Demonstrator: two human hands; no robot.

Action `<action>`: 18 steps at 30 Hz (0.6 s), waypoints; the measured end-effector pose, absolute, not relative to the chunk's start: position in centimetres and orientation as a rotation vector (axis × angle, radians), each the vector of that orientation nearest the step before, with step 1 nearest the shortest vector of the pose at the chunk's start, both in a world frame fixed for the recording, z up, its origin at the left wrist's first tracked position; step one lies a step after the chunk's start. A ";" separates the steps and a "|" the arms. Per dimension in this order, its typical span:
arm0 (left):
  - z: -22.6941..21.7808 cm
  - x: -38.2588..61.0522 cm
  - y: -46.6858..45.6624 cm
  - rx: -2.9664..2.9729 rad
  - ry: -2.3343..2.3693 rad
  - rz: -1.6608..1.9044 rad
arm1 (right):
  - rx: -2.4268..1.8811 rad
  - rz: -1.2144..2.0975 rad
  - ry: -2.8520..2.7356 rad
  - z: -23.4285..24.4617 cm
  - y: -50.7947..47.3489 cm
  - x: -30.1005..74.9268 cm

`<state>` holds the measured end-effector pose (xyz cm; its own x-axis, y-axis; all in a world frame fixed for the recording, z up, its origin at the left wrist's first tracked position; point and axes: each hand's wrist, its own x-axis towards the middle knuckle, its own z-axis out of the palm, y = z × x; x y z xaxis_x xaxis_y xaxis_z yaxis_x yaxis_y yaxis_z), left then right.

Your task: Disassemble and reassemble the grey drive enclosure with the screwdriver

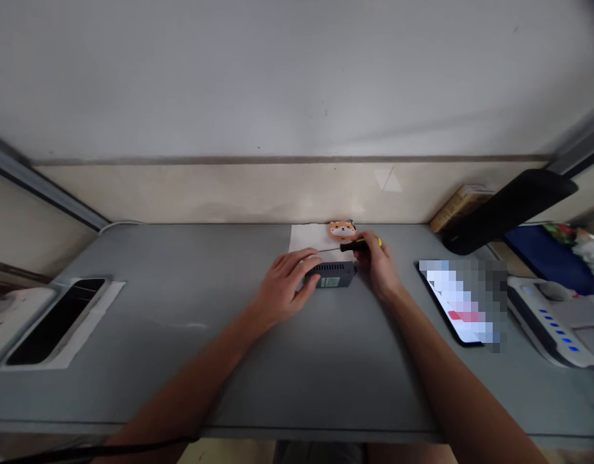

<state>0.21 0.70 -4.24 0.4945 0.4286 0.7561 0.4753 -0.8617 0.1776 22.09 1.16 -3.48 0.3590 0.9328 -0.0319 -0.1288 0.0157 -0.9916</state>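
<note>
A small dark box (pixel 343 274) with vent slots and a pale label stands on the grey desk. My left hand (pixel 288 283) grips its left end between thumb and fingers. In my right hand (pixel 377 261) is a screwdriver (pixel 354 246) with a black and yellow handle, lying nearly level above the box's far side. Its thin shaft points left toward the fingertips of my left hand; the tip is hard to make out. Behind the box lie a white sheet of paper (pixel 304 236) and an orange animal-face case (pixel 343 230).
A lit phone (pixel 454 306) lies right of my right forearm, beside a white power strip (pixel 543 322). A black cylinder (pixel 509 212) leans near a book (pixel 459 205) at the back right. At far left, a black tray-like object (pixel 55 322) rests on paper. A wall closes the back.
</note>
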 end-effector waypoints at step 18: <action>-3.6 1.0 0.2 -2.603 -0.778 -1.213 | -1.098 0.994 -0.499 -1.6 1.1 24.2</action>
